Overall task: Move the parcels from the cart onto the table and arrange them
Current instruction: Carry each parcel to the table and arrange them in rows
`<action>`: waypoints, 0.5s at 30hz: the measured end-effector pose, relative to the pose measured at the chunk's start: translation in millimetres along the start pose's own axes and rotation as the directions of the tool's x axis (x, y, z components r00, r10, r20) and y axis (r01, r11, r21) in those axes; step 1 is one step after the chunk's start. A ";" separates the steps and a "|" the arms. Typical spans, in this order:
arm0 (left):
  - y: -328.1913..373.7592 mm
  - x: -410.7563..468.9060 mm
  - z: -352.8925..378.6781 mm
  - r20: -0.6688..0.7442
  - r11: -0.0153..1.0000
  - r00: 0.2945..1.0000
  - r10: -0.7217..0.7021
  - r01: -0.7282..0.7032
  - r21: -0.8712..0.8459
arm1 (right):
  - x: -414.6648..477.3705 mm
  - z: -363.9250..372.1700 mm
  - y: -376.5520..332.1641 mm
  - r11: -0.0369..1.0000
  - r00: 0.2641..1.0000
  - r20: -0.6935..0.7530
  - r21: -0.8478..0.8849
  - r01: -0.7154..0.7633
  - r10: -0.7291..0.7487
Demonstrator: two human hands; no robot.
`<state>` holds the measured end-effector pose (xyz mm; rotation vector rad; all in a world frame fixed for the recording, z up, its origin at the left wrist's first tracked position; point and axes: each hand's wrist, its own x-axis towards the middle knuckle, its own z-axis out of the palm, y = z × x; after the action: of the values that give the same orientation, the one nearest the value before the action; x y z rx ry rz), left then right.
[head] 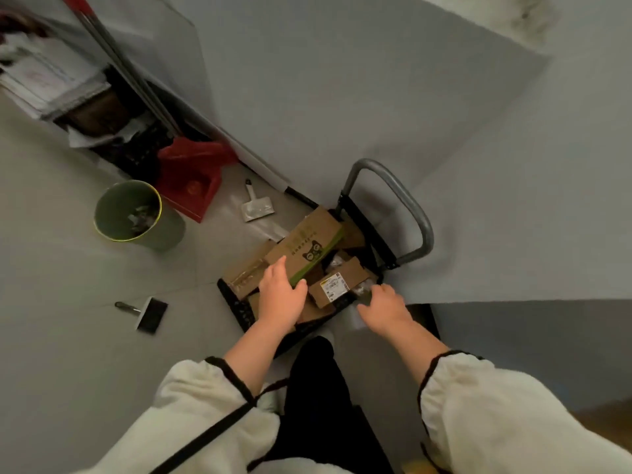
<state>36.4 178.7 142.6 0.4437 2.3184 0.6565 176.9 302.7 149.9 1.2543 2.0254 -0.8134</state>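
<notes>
A black flat cart [239, 311] with a grey loop handle [407, 203] stands on the floor below me, piled with several cardboard parcels. On top lies a long brown box with a green stripe and a cat logo [307, 244]. My left hand [280, 295] grips its near end, thumb on the green edge. A small brown box with a white label [333, 285] sits to the right of it. My right hand [383, 307] reaches to the cart's right edge, fingertips on a small dark wrapped item [363, 293]. The grey table [342, 97] spreads behind and to the right of the cart.
A green bin [136, 213] holding scraps stands on the floor to the left, with a red dustpan [191, 186] behind it. Two scrapers [256, 206] [150, 313] lie on the floor. A cluttered shelf [51, 83] and a leaning pole [126, 73] fill the upper left.
</notes>
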 end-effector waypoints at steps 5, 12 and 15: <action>-6.4 74.0 56.7 0.223 0.792 0.896 -0.383 0.443 -0.421 | 93.8 -9.9 17.4 0.998 0.996 -0.059 -0.018 0.058 -0.059; -66.5 143.3 143.5 0.391 0.493 0.690 -0.609 0.716 -0.494 | 209.9 42.9 53.8 0.998 0.997 0.044 -0.018 0.067 -0.066; -91.7 160.1 176.5 0.467 0.395 0.593 -0.656 0.796 -0.458 | 252.1 77.7 66.6 0.998 0.997 0.060 0.049 0.036 -0.039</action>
<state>31.9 238.7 -105.5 -0.7958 1.6443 0.8035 160.5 403.0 -102.5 1.2072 1.9969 -0.9121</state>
